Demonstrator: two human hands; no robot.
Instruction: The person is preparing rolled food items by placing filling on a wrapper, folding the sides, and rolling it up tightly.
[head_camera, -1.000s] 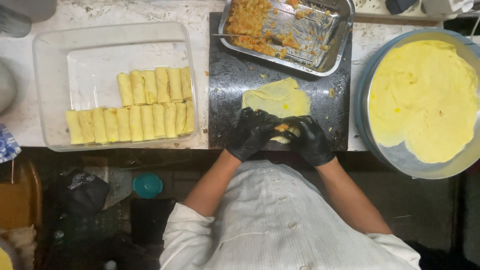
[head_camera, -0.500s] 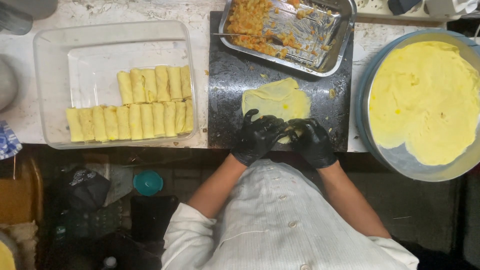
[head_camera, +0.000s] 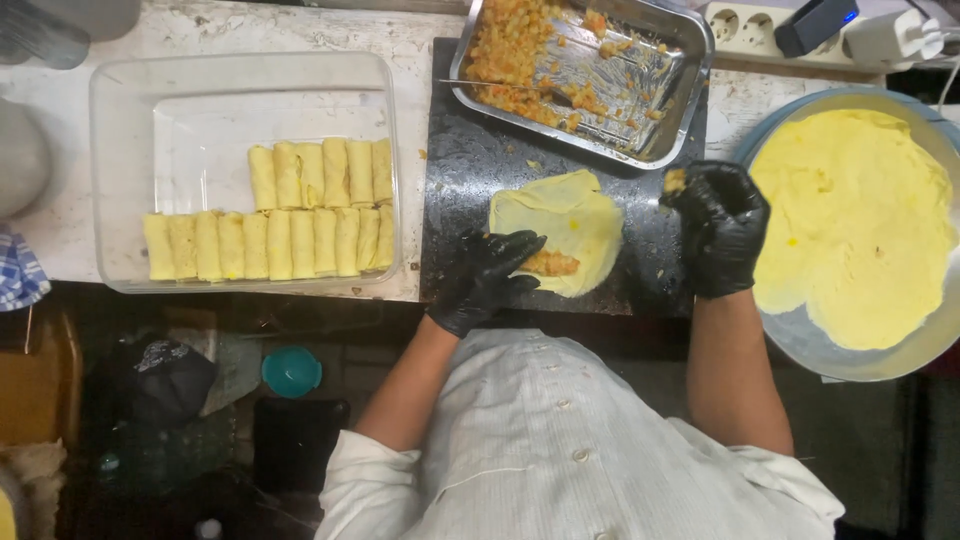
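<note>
Yellow crepe (head_camera: 565, 225) lying on dark slab (head_camera: 470, 170), filling mound at its near edge. Left hand (head_camera: 490, 275), black-gloved, pressing flat on crepe's near-left edge, fingers spread, gripping nothing. Right hand (head_camera: 722, 225), gloved, hovering right of crepe, fingers curled, pinching bit of filling (head_camera: 675, 181). Steel filling tray (head_camera: 690, 60) sitting beyond crepe. Container of rolled crepes (head_camera: 240, 100) resting left of slab; bowl of crepe sheets (head_camera: 850, 215) right.

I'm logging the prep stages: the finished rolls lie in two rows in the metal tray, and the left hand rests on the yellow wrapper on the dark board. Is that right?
Not quite. The head view shows the rolls in two rows in the clear plastic container, not the metal tray, which holds loose filling. The rest stands: the left hand rests on the yellow wrapper on the dark board.
</note>
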